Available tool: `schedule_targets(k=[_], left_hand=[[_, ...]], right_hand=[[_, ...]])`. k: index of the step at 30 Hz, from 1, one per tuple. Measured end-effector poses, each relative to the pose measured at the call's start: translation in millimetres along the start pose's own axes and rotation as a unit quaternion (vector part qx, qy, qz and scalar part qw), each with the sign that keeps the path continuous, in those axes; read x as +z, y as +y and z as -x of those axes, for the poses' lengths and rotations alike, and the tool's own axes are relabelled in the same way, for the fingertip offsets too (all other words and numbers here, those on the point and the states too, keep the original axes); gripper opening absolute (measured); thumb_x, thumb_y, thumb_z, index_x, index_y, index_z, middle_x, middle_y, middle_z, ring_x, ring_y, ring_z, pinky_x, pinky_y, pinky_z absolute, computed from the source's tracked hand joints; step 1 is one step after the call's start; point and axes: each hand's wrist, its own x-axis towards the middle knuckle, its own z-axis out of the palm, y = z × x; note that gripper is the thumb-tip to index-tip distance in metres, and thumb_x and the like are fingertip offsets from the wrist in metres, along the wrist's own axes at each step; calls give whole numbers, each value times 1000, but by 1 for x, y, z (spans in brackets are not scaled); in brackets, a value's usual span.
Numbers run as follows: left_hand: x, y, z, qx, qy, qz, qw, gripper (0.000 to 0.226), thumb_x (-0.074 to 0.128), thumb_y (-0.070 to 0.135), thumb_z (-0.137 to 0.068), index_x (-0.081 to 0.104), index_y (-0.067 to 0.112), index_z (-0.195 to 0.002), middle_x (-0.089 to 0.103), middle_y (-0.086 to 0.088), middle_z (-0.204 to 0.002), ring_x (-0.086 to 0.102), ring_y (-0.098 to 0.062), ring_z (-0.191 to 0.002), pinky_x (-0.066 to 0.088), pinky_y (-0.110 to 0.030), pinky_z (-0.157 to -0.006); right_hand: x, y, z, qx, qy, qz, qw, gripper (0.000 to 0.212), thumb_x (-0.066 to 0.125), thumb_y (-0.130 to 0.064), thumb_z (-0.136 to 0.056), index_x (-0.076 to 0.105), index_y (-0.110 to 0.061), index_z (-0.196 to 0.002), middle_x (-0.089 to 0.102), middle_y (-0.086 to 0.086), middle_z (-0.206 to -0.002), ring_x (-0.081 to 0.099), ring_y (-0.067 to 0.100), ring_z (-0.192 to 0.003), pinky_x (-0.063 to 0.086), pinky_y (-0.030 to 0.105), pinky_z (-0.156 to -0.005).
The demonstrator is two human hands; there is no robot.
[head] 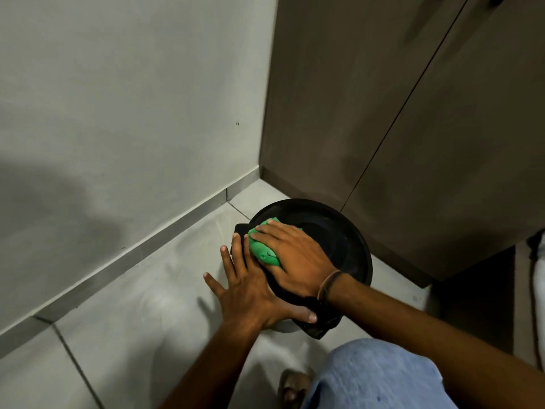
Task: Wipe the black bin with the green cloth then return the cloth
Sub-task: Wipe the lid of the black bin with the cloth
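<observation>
Green cloth (263,248) wadded in right hand's (295,256) close-set fingers on black bin (339,231); left hand's (250,293) fingers spread.

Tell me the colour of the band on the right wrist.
Brown. The wristband shows best in the head view, the only one here.
</observation>
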Motion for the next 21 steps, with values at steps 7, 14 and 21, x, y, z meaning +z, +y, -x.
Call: schedule_targets(k=[7, 14, 21], left_hand=[[2, 0, 3, -9, 18, 20, 1000, 197, 59, 109, -2, -41, 35, -155, -39, 9, -169, -34, -27, -158, -9, -79, -120], [2, 1, 7, -10, 32, 28, 999, 197, 55, 113, -2, -35, 35, -158, -33, 10, -172, -31, -26, -160, -8, -77, -121], [2, 3, 7, -11, 35, 26, 999, 197, 53, 114, 0, -33, 34, -158, -29, 9, -173, -29, -27, -161, -7, -77, -122]], right_hand=[[-18, 13, -60, 98, 47, 1, 994, 32, 55, -40, -89, 67, -30, -117, 71, -3, -119, 64, 25, -112, 50, 41, -100], [-21, 64, -38, 297, 158, -32, 941, 38, 55, -45, -93, 65, -27, -125, 71, 5, -120, 64, 32, -105, 49, 40, -86], [-18, 72, 19, 429, 191, -38, 882, 45, 56, -45, -96, 58, -18, -133, 66, 11, -125, 63, 35, -111, 47, 39, -80]])
